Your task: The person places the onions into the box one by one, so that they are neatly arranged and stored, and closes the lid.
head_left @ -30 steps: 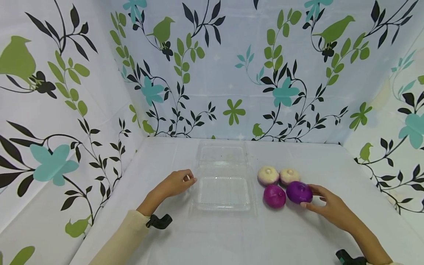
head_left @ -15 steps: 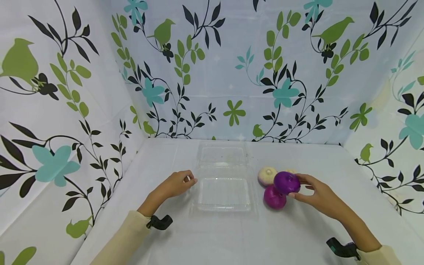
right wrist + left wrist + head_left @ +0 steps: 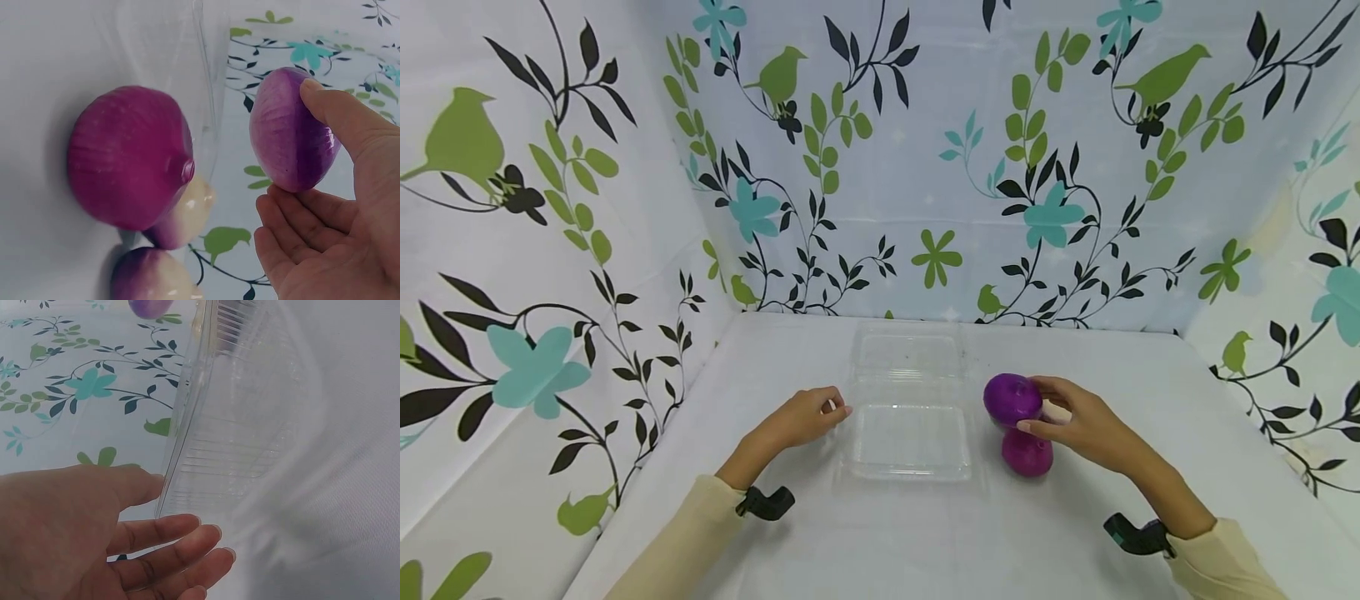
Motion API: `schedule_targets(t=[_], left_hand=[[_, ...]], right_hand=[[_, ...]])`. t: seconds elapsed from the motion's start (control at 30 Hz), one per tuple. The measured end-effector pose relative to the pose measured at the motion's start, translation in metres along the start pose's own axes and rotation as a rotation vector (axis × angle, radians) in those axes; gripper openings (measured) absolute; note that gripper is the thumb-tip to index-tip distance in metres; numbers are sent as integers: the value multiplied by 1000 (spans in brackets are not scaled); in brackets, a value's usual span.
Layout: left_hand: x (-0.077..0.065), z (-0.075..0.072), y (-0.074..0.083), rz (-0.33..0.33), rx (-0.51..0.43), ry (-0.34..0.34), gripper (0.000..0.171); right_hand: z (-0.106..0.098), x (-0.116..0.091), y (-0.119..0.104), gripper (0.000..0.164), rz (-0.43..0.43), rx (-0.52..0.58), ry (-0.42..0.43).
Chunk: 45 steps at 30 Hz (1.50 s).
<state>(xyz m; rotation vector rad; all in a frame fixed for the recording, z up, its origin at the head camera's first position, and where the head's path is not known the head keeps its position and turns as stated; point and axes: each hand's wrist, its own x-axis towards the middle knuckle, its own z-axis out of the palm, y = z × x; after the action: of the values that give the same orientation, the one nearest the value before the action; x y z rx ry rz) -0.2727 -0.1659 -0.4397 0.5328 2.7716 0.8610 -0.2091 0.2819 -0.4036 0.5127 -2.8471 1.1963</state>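
Note:
My right hand (image 3: 1078,421) grips a purple onion (image 3: 1012,399) between thumb and fingers, lifted above the table. In the right wrist view, the held onion (image 3: 292,131) shows a paler side and a darker side. A magenta onion (image 3: 1027,452) sits on the table just below it. Two cream-and-purple turnip-like vegetables (image 3: 156,275) show in the right wrist view; in the head view they are mostly hidden behind the held onion and my hand. My left hand (image 3: 808,417) rests beside a clear plastic clamshell box (image 3: 910,442), its thumb at the rim, fingers loosely bent.
The box lies open, its lid (image 3: 908,354) spread toward the back. A white cloth covers the table (image 3: 880,542). Patterned fabric (image 3: 880,167) with birds and leaves hangs behind and at both sides.
My right hand has raised the purple onion and carried it left, over the other vegetables toward the box. The left hand has stayed by the box.

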Motion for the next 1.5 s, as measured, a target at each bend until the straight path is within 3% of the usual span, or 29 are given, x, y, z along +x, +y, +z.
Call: schedule_targets(t=[0.27,0.83,1.07,1.5], left_hand=[[1,1,0,-1,8,5,23],[-1,-2,7,16,16,15,22],[-2,-2,6,17,22,12,22],[0,0,4,1,26,3,22]], right_hand=[[13,17,-12,77,-18,21,-41],[30,57,-44,79,-85,-84,-148],[41,73,-56,79,-79,-91,-219],[67,97,-68,75,12,-104,-330]])
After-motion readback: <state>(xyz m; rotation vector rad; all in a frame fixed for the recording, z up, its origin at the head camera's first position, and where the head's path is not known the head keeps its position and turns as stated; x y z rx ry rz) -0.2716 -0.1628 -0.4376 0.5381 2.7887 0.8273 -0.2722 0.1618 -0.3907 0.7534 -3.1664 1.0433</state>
